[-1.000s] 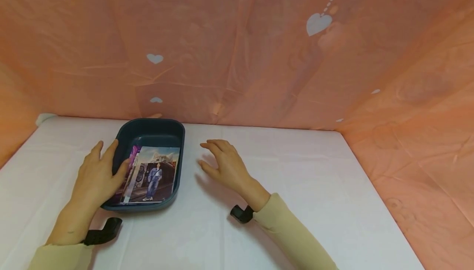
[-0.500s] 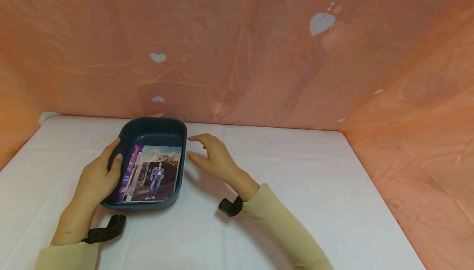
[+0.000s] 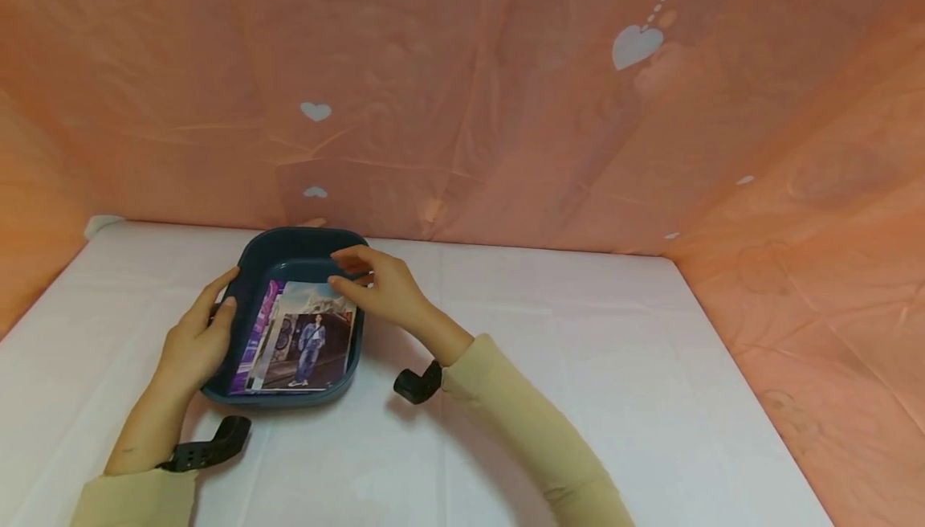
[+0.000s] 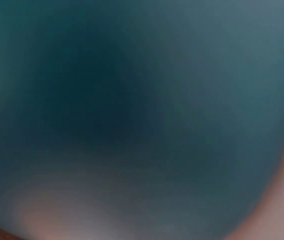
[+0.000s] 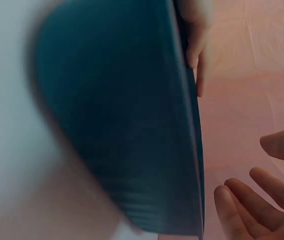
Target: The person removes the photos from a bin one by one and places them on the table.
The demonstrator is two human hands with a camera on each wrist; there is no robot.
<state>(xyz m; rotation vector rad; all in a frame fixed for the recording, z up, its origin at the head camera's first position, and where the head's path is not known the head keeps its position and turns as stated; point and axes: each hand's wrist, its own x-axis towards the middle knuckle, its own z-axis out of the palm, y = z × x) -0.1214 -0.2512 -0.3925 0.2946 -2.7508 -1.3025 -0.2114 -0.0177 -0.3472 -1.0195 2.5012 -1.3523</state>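
A dark teal plastic box sits at the left of the white table and holds a stack of photo prints. The top print has a person in blue clothes. A purple-edged sheet peeks out at the stack's left. My left hand grips the box's left rim, thumb over the inner side. Above the right rim, near the prints' upper edge, hovers my right hand, fingers loosely bent with nothing between them. In the right wrist view, its fingers are apart from the box wall. The left wrist view is blurred teal.
The white tabletop extends to the right of the box. An orange curtain with pale hearts rises behind and along the sides. Black wrist cameras sit below both hands.
My right hand has moved left, from beside the box to over its right rim. My left hand has taken hold of the left rim, its thumb drawing back from the prints.
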